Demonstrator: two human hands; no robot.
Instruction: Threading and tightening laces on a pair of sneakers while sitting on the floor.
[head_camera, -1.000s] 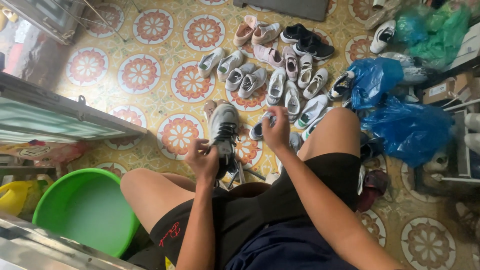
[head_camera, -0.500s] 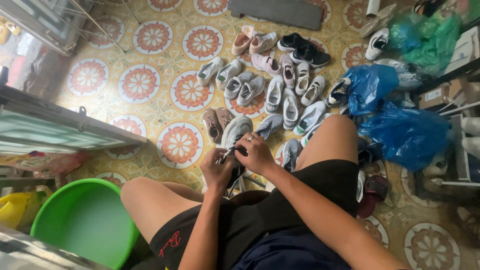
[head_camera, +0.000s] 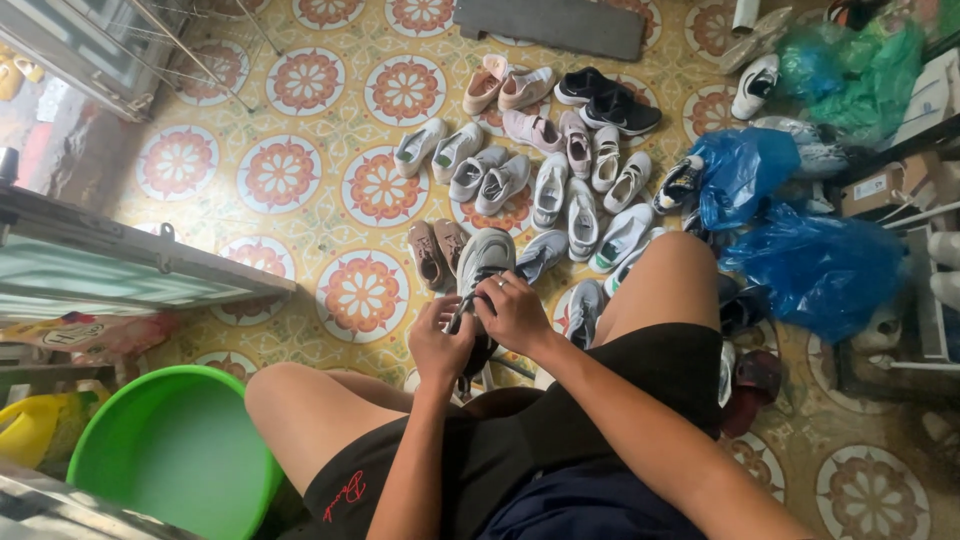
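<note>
Over the tiled floor (head_camera: 300, 240), both hands have closed onto the grey sneaker (head_camera: 483, 258).

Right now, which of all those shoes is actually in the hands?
The grey sneaker with dark laces, toe pointing away. The left hand and right hand both grip it at the laces; every other shoe lies untouched on the tiled floor.

Grey sneaker (head_camera: 483, 256) with black laces, yellow floor (head_camera: 300, 230) patterned in orange-red floral medallions, green basin (head_camera: 170, 450), blue plastic bags (head_camera: 815, 265), black shorts (head_camera: 560, 420).
</note>
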